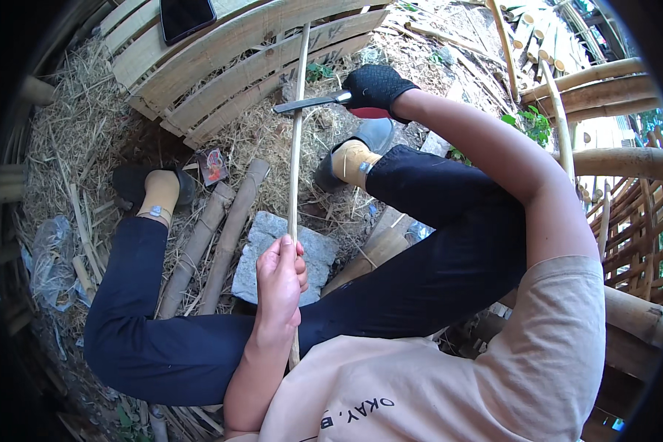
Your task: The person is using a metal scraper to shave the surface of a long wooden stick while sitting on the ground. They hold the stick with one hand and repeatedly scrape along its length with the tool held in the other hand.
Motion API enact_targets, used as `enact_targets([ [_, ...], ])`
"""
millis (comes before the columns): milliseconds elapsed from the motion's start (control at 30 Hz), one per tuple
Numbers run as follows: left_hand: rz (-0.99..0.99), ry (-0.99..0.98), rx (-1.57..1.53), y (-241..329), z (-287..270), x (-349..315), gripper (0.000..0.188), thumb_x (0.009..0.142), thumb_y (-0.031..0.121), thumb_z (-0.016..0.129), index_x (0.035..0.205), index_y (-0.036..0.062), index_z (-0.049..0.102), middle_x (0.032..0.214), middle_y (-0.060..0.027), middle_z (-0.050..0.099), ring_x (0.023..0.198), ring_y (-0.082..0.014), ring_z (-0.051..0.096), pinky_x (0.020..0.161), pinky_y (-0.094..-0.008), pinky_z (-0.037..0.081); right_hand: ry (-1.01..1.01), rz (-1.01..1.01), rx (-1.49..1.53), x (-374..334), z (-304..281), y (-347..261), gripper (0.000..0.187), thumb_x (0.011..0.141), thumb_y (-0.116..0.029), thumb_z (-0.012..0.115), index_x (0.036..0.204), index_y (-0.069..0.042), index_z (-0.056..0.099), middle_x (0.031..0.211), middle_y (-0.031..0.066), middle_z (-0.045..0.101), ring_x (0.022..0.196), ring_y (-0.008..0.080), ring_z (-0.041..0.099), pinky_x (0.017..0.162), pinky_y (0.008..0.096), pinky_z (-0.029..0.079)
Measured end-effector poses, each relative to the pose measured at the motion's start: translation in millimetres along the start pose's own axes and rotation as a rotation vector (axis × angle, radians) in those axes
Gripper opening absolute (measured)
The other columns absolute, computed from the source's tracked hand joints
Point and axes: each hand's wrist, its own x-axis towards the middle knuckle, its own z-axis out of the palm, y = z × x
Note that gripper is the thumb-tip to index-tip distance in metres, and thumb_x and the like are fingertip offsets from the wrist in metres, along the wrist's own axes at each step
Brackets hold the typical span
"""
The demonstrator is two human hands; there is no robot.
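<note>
A long, pale bamboo strip (295,169) runs from my lap away to a slatted wooden crate. Bare and closed, my left hand (280,276) grips the strip near its lower part, above a grey stone block (254,254). My right hand (376,90), in a black glove, is wrapped round the handle of a knife (313,102); the handle itself is mostly hidden. The knife's blade lies across the strip's upper part and touches it. The strip's near end is partly hidden behind my left wrist.
The slatted wooden crate (199,66) stands ahead, with a black phone (186,16) on top. Bamboo poles (232,236) lie between my feet. A clear plastic bag (51,265) is at far left. Bamboo rails (619,162) and a woven basket (637,228) stand at right; cut bamboo (545,44) is stacked beyond.
</note>
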Motion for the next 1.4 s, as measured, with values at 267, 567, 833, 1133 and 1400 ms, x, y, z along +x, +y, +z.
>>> enact_targets([
  [267, 0.004, -0.01, -0.025, 0, -1, 0, 0.027, 0.107, 0.029, 0.041, 0.087, 0.0127, 0.049, 0.057, 0.0106, 0.031, 0.042, -0.0004, 0.023, 0.038, -0.02, 0.018, 0.131, 0.094, -0.003, 15, 0, 20, 0.026, 0.079, -0.031, 0.064, 0.093, -0.013, 0.075, 0.086, 0.0172, 0.072, 0.082, 0.0355, 0.07, 0.076, 0.0435, 0.056],
  [567, 0.001, -0.013, -0.036, 0, 0, 0, 0.027, 0.107, 0.028, 0.041, 0.086, 0.0123, 0.049, 0.057, 0.0107, 0.031, 0.042, -0.0002, 0.023, 0.038, -0.0196, 0.018, -0.042, -0.013, 0.15, -13, -8, 1, 0.033, 0.081, -0.04, 0.068, 0.099, -0.013, 0.074, 0.091, 0.0179, 0.071, 0.087, 0.0362, 0.069, 0.08, 0.0441, 0.053],
  [833, 0.041, 0.02, 0.053, -4, 8, -2, 0.029, 0.108, 0.029, 0.038, 0.086, 0.0122, 0.048, 0.056, 0.0109, 0.031, 0.042, -0.0002, 0.023, 0.038, -0.0202, 0.017, -0.076, -0.095, 0.032, -15, -1, -9, 0.029, 0.082, -0.035, 0.063, 0.094, -0.011, 0.075, 0.091, 0.0195, 0.071, 0.085, 0.0372, 0.069, 0.079, 0.0446, 0.055],
  [1133, 0.029, 0.014, 0.046, -4, 6, -5, 0.03, 0.108, 0.03, 0.038, 0.086, 0.0119, 0.048, 0.056, 0.0113, 0.031, 0.043, 0.0001, 0.023, 0.039, -0.0201, 0.018, 0.046, 0.199, 0.029, 21, -2, 54, 0.035, 0.079, -0.039, 0.068, 0.096, -0.009, 0.075, 0.091, 0.0199, 0.072, 0.084, 0.036, 0.07, 0.076, 0.0423, 0.056],
  [1400, 0.096, 0.045, 0.092, -7, 6, 2, 0.026, 0.107, 0.025, 0.04, 0.09, 0.0087, 0.05, 0.059, 0.0105, 0.032, 0.045, 0.0008, 0.024, 0.041, -0.0196, 0.019, -0.097, 0.037, 0.204, -24, -20, -18, 0.037, 0.08, -0.041, 0.072, 0.099, -0.009, 0.074, 0.091, 0.0199, 0.071, 0.086, 0.0375, 0.068, 0.081, 0.0427, 0.053],
])
